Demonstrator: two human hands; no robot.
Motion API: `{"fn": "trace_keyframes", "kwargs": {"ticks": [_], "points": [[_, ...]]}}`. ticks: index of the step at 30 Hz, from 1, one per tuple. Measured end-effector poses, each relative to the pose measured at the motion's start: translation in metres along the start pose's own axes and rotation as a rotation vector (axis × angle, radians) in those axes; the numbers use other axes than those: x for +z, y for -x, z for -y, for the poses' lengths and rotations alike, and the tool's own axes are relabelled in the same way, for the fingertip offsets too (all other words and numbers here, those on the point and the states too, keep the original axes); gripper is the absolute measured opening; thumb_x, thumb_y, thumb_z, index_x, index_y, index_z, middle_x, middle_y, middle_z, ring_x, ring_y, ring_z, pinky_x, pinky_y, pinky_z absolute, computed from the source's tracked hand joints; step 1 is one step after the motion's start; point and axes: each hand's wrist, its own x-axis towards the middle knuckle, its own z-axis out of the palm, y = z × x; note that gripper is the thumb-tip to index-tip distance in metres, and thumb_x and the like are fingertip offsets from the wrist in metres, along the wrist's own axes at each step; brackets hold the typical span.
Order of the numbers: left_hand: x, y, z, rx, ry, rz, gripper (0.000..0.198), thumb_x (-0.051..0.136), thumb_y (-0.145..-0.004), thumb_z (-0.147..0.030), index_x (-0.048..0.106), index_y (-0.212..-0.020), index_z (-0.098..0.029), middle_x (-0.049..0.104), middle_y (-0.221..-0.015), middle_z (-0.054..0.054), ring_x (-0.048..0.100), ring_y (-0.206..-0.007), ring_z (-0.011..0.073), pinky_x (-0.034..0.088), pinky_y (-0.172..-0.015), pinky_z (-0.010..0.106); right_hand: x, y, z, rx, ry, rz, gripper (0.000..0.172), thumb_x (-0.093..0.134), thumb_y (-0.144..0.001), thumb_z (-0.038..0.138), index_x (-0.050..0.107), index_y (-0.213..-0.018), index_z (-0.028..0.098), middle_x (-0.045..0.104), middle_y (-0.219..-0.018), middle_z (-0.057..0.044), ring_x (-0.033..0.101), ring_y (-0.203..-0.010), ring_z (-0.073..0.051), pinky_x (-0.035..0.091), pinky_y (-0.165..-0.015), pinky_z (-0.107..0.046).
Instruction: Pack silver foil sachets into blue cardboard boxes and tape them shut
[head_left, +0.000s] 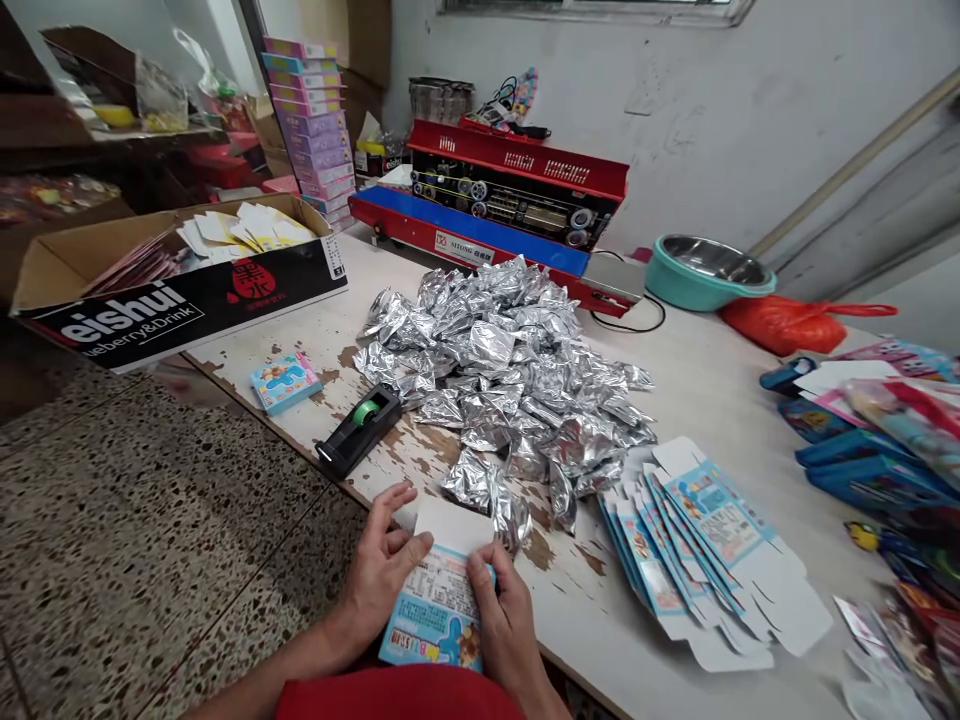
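Close to my body, at the table's front edge, is a light-blue printed cardboard box (439, 605) with its white end flap raised. My left hand (382, 570) grips its left side, thumb on the printed face and index finger stretched out. Along the right edge my right hand (501, 605) is closed, thumb on top and the other fingers behind. The box's inside is hidden from me. Just beyond lies a heap of silver foil packets (495, 370). A black tape dispenser (360, 430) with green tape and a closed blue box (285, 382) lie to the left.
Flattened blue boxes (697, 555) fan out at right, near colourful packages (885, 450). Behind the foil heap stands a red sealing machine (495, 210). A carton (187, 290) holds card pieces at left, beside stacked boxes (311, 130). A teal basin (705, 275) sits back right.
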Motion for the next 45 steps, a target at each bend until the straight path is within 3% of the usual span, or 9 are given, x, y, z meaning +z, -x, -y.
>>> {"fn": "trace_keyframes", "kwargs": {"ticks": [11, 17, 19, 21, 24, 31, 37, 43, 45], "points": [[-0.014, -0.001, 0.002, 0.133, -0.419, 0.160, 0.033, 0.056, -0.086, -0.043, 0.058, -0.069, -0.015, 0.051, -0.077, 0.002, 0.048, -0.075, 0.0135, 0.040, -0.066, 0.023, -0.002, 0.001, 0.011, -0.138, 0.126, 0.054, 0.040, 0.032, -0.096, 0.046, 0.040, -0.067, 0.020, 0.047, -0.073, -0.001, 0.045, -0.078, -0.017, 0.036, -0.074, -0.030], [-0.011, -0.003, 0.002, -0.070, 0.054, 0.111, 0.041, 0.067, -0.077, -0.044, 0.062, -0.111, -0.021, 0.059, -0.085, 0.002, 0.054, -0.074, 0.0147, 0.044, -0.065, 0.023, 0.004, 0.002, 0.006, -0.010, -0.135, -0.068, 0.025, 0.057, -0.086, 0.043, 0.051, -0.099, 0.023, 0.058, -0.088, -0.002, 0.053, -0.077, -0.016, 0.044, -0.069, -0.028], [-0.013, -0.006, -0.004, -0.049, -0.020, 0.141, 0.034, 0.068, -0.075, -0.045, 0.069, -0.093, -0.016, 0.059, -0.077, 0.002, 0.054, -0.070, 0.0141, 0.043, -0.062, 0.022, 0.002, 0.001, 0.008, 0.063, -0.246, -0.082, 0.038, 0.067, -0.078, 0.042, 0.052, -0.108, 0.023, 0.061, -0.093, -0.003, 0.057, -0.076, -0.017, 0.046, -0.065, -0.028], [-0.016, -0.011, -0.016, 0.014, -0.235, 0.240, 0.027, 0.070, -0.074, -0.041, 0.071, -0.073, -0.014, 0.060, -0.074, 0.003, 0.055, -0.072, 0.0150, 0.044, -0.065, 0.023, -0.002, -0.001, 0.014, 0.097, -0.205, 0.003, 0.027, 0.068, -0.077, 0.042, 0.062, -0.091, 0.019, 0.063, -0.083, -0.003, 0.057, -0.073, -0.017, 0.047, -0.064, -0.027], [-0.017, -0.019, -0.035, 0.031, -0.460, 0.483, 0.026, 0.067, -0.077, -0.035, 0.075, -0.095, -0.019, 0.069, -0.098, 0.007, 0.061, -0.093, 0.0212, 0.046, -0.082, 0.027, -0.005, -0.002, 0.025, 0.076, -0.130, 0.057, 0.022, 0.064, -0.081, 0.040, 0.066, -0.085, 0.018, 0.063, -0.087, -0.006, 0.060, -0.077, -0.018, 0.049, -0.064, -0.027], [-0.018, -0.035, -0.041, -0.178, -0.351, 0.459, 0.041, 0.061, -0.080, -0.044, 0.072, -0.107, -0.015, 0.071, -0.104, 0.009, 0.064, -0.090, 0.0233, 0.049, -0.076, 0.028, -0.004, 0.002, 0.031, -0.242, 0.247, 0.046, 0.017, 0.055, -0.089, 0.029, 0.071, -0.096, 0.027, 0.043, -0.126, -0.010, 0.049, -0.118, -0.024, 0.045, -0.099, -0.042], [-0.026, -0.050, -0.058, -0.186, -0.478, 0.859, 0.033, 0.059, -0.082, -0.042, 0.076, -0.097, -0.018, 0.073, -0.094, 0.007, 0.064, -0.084, 0.0213, 0.047, -0.070, 0.024, -0.012, -0.009, 0.041, -0.108, 0.027, 0.144, 0.017, 0.063, -0.083, 0.037, 0.074, -0.088, 0.024, 0.034, -0.147, -0.009, 0.038, -0.132, -0.029, 0.033, -0.107, -0.046], [-0.031, -0.002, -0.014, 0.056, -0.438, 0.204, 0.028, 0.058, -0.084, -0.039, 0.073, -0.098, -0.020, 0.071, -0.103, 0.006, 0.063, -0.096, 0.0206, 0.048, -0.084, 0.027, 0.004, -0.002, 0.026, 0.231, -0.231, -0.003, 0.035, 0.067, -0.076, 0.051, 0.062, -0.073, 0.016, 0.062, -0.120, -0.016, 0.061, -0.103, -0.028, 0.050, -0.083, -0.039], [-0.035, 0.010, -0.007, 0.110, -0.420, 0.157, 0.026, 0.057, -0.086, -0.039, 0.073, -0.095, -0.020, 0.071, -0.105, 0.006, 0.063, -0.101, 0.0203, 0.046, -0.091, 0.027, 0.011, -0.005, 0.030, 0.294, -0.315, 0.083, 0.039, 0.073, -0.069, 0.052, 0.058, -0.081, 0.018, 0.069, -0.091, -0.010, 0.064, -0.075, -0.022, 0.050, -0.064, -0.032]]}}
